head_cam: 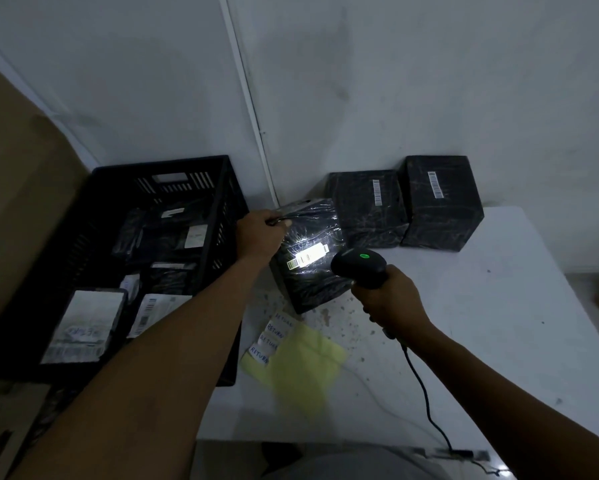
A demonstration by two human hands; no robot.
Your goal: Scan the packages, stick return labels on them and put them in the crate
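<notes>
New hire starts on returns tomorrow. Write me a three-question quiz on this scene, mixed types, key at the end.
1. True or false: the right hand holds the scanner.
2. What is the left hand gripping? A) the crate B) the lit package C) the label sheet
3. How many packages stand against the wall, waiting?

Key:
1. True; its beam lights the barcode.
2. B, at its top corner.
3. Two: the middle package and the right package.
</notes>
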